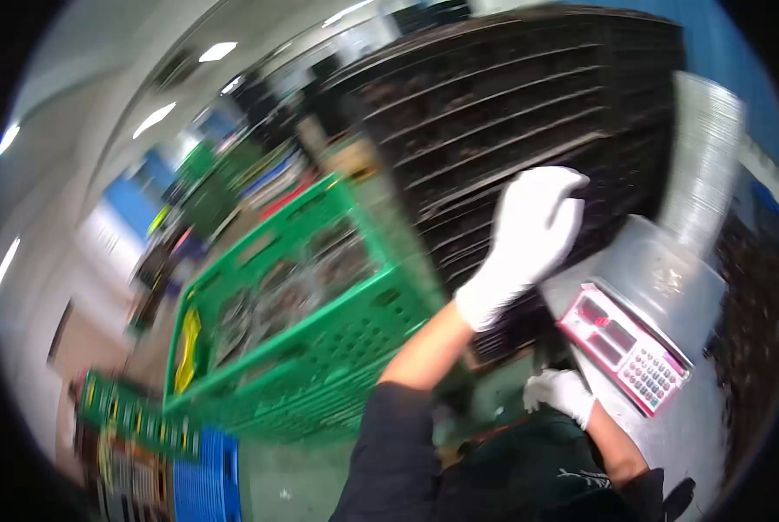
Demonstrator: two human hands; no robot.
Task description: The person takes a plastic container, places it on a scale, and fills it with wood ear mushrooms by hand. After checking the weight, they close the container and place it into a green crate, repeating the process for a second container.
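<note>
My left hand (529, 235), in a white glove, is raised in front of the dark rack. Its fingers are bent, with a gap to the thumb, and I see nothing in them. Lower down, my gloved right hand (564, 396) hangs close to my body, beside the table edge. Its fingers curl loosely, and nothing shows in them. Just right of it stands a pink and white weighing scale (624, 348) with a keypad. A clear plastic tub (664, 274) sits at the scale's far side, with a few small pale bits showing in it.
Left of me stands a green crate (320, 335) holding clear plastic packs of dark contents. The dark rack (494, 96) has many shelves. A tall stack of clear containers (701, 161) and a dark loose heap (751, 348) lie right. Blue crates (205, 478) stand low left.
</note>
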